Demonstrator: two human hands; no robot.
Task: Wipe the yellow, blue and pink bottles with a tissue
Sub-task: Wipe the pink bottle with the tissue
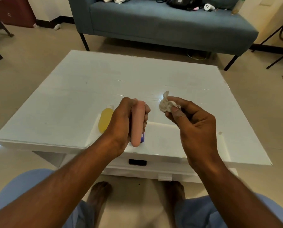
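The left hand grips the pink bottle with fingers and thumb curled round its upper half, holding it clear of the white table with its lower end pointing back toward the person. The right hand pinches a crumpled tissue between thumb and fingertips, just beside the bottle but not touching it. The yellow bottle lies on its side on the table, left of the gripping hand. The blue bottle shows only as a sliver behind the lower end of the pink one, so whether it stands or lies cannot be determined. The step in hand appears to be wiping the pink bottle. To do it well, bring the tissue against the exposed lower half first and stroke along the length of the bottle. Then roll the bottle in the left fingers so each side faces the tissue in turn. Shift the grip toward the cleaned end to expose the covered part. Keep the wad bunched enough to press firmly.
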